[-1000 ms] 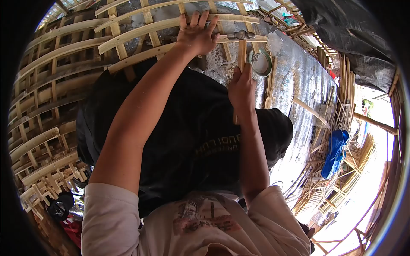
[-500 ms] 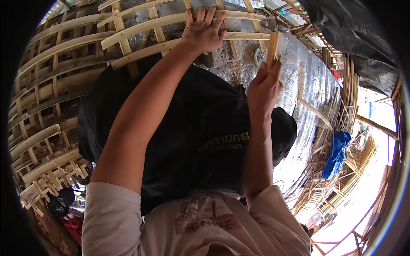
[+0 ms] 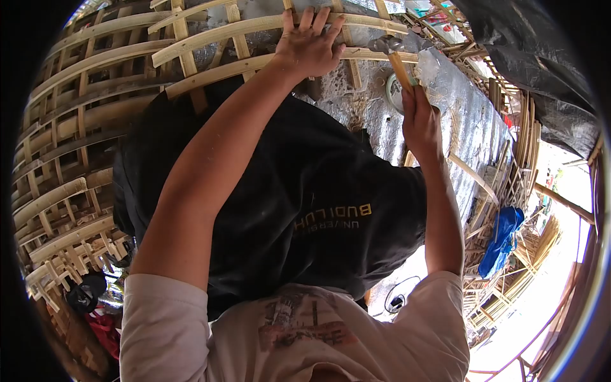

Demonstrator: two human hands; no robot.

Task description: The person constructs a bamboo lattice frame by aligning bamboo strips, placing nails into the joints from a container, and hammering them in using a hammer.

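My left hand lies with its fingers spread over a long pale wooden slat of a lattice frame. My right hand is wrapped round the wooden handle of a hammer. The hammer's metal head is at the right end of the lower slat; whether it touches the wood I cannot tell. A black cloth with printed lettering covers my lap below the slats. Part of a pale round ring shows behind the hammer handle.
More crossed wooden lattice fills the left side. Shiny foil-like sheeting lies on the right, with bundled sticks and a blue cloth or bag beyond. Black plastic sheeting hangs at the upper right.
The hammer head has come down and left, from the upper slat's end to the lower one's. My right hand has moved right and down; my left hand stays on the slat.
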